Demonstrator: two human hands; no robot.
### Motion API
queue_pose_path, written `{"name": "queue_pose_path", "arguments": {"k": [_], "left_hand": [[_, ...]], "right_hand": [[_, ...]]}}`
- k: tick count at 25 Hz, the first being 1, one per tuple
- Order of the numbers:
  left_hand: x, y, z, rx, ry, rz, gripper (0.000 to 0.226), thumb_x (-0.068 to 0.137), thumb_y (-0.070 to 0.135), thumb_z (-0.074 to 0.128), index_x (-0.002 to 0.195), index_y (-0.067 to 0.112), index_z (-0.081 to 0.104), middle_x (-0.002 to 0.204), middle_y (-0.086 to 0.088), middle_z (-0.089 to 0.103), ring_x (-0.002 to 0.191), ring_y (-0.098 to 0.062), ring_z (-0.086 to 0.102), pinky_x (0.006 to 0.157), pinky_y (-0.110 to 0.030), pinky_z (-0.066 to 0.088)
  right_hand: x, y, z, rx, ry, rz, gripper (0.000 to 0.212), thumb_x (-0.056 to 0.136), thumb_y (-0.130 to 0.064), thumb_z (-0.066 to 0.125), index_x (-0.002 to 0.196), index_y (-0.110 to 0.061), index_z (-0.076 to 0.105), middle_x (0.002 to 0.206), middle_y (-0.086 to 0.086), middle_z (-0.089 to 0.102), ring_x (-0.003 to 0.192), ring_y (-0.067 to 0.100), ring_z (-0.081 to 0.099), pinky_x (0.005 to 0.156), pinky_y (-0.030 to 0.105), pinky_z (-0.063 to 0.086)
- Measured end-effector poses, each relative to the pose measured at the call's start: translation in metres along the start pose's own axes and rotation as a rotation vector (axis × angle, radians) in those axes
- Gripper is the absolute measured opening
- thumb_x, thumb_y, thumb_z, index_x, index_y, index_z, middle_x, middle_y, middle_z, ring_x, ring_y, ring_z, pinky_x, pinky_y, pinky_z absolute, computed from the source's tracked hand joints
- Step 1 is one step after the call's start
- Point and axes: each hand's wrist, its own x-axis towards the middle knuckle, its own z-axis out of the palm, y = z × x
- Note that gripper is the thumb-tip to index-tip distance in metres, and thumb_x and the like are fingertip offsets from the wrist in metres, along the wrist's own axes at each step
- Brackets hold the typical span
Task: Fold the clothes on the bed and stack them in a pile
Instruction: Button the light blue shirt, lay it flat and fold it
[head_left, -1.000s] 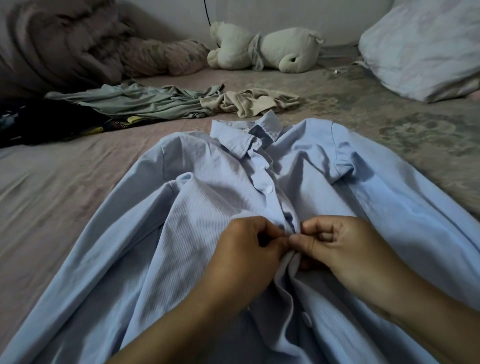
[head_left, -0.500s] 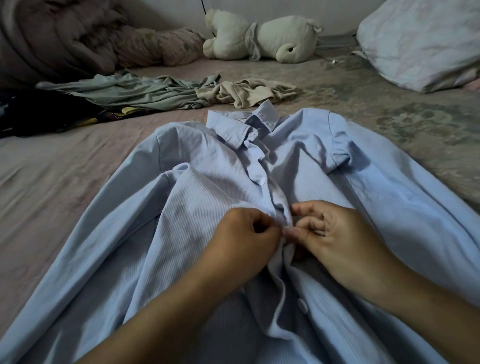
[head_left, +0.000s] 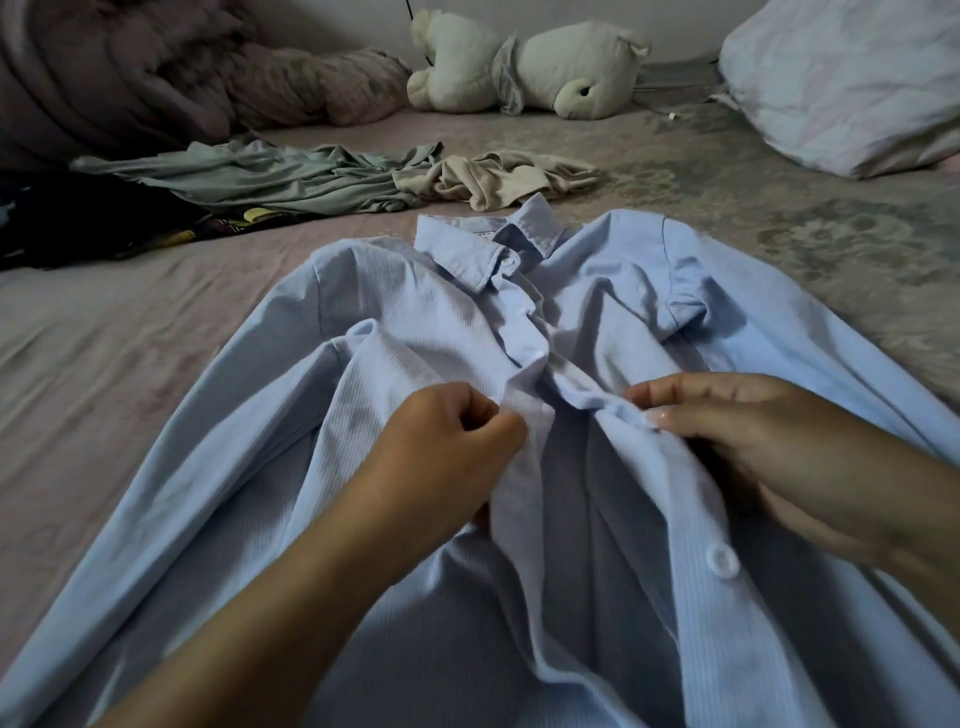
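You'll find nothing readable here: the neck label (head_left: 480, 233) inside the blue shirt's (head_left: 395, 332) collar carries marks (too small to decipher).

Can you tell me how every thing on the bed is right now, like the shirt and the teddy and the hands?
blue shirt: spread flat, front open below the collar
left hand: pinching the shirt's left front edge
right hand: holding the right front edge
white button: undone
green garment: crumpled, unfolded
beige garment: crumpled, unfolded
plush toy: lying on its side
pillow: slumped at the far right
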Motion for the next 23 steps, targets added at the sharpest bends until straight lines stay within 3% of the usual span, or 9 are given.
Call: {"name": "queue_pose_path", "arguments": {"k": [1,4,7,11,13,16,18,20,23], "left_hand": [[-0.001,0.0,-0.001,0.11,-0.032,0.018,0.022,0.081,0.023,0.057,0.077,0.001,0.06,0.062,-0.011,0.06,0.051,-0.015,0.054,0.052,-0.027,0.052],[-0.003,0.006,-0.006,0.529,-0.096,0.106,0.026,0.082,0.031,0.058,0.064,0.012,0.053,0.057,0.001,0.056,0.047,-0.007,0.046,0.043,-0.012,0.035],[0.009,0.019,-0.003,0.625,0.072,0.262,0.031,0.086,0.041,0.058,0.072,0.013,0.056,0.069,-0.002,0.06,0.058,-0.008,0.05,0.051,-0.016,0.038],[0.049,0.026,0.012,0.66,0.215,0.379,0.03,0.088,0.037,0.061,0.095,0.009,0.061,0.094,-0.007,0.062,0.087,-0.025,0.058,0.075,-0.034,0.046],[0.059,0.025,0.017,0.601,0.166,0.335,0.023,0.086,0.029,0.061,0.09,0.006,0.065,0.09,-0.011,0.065,0.084,-0.03,0.061,0.074,-0.038,0.05],[0.061,0.02,0.02,0.626,0.153,0.322,0.027,0.084,0.019,0.057,0.06,0.011,0.051,0.063,-0.007,0.05,0.067,-0.03,0.053,0.059,-0.032,0.039],[0.058,0.019,0.019,0.629,0.145,0.319,0.034,0.083,0.015,0.059,0.053,0.009,0.043,0.055,-0.005,0.041,0.061,-0.027,0.044,0.056,-0.031,0.032],[0.057,0.016,0.018,0.613,0.159,0.324,0.02,0.082,0.012,0.059,0.063,0.005,0.056,0.065,-0.009,0.055,0.068,-0.028,0.054,0.059,-0.033,0.041],[0.052,0.015,0.021,0.71,0.219,0.312,0.015,0.086,0.01,0.052,0.072,0.012,0.049,0.088,-0.015,0.061,0.086,-0.035,0.059,0.065,-0.035,0.041]], "right_hand": [[-0.001,-0.001,-0.003,-0.121,-0.039,-0.024,0.02,0.089,-0.008,0.057,0.083,-0.018,0.073,0.08,0.024,0.065,0.072,0.02,0.056,0.066,0.029,0.045],[0.001,-0.001,-0.006,-0.565,-0.103,-0.126,0.01,0.087,-0.017,0.065,0.083,-0.025,0.069,0.054,-0.003,0.054,0.05,0.007,0.044,0.05,0.016,0.034],[0.009,-0.009,-0.001,-0.795,-0.049,-0.236,0.012,0.085,-0.03,0.064,0.076,-0.024,0.069,0.063,-0.008,0.065,0.056,0.006,0.057,0.061,0.025,0.046],[0.041,-0.026,0.011,-0.751,0.064,-0.386,0.011,0.086,-0.021,0.062,0.085,-0.019,0.073,0.081,-0.006,0.071,0.08,0.005,0.065,0.082,0.035,0.051],[0.058,-0.028,0.017,-0.752,0.085,-0.394,0.012,0.087,-0.016,0.062,0.09,-0.018,0.074,0.087,-0.004,0.073,0.086,0.01,0.065,0.084,0.036,0.051],[0.076,-0.024,0.022,-0.785,0.094,-0.333,0.014,0.087,-0.017,0.063,0.087,-0.01,0.075,0.085,0.008,0.073,0.086,0.022,0.067,0.08,0.04,0.053],[0.08,-0.022,0.023,-0.77,0.089,-0.285,0.012,0.086,-0.016,0.066,0.084,-0.01,0.076,0.081,0.007,0.073,0.082,0.02,0.067,0.075,0.033,0.055],[0.078,-0.021,0.025,-0.766,0.083,-0.28,0.01,0.084,-0.015,0.068,0.081,-0.02,0.076,0.074,-0.005,0.07,0.075,0.01,0.064,0.065,0.018,0.051],[0.075,-0.018,0.03,-0.836,0.11,-0.301,0.022,0.081,-0.012,0.066,0.066,-0.027,0.071,0.072,-0.003,0.071,0.072,0.01,0.065,0.064,0.02,0.05]]}}
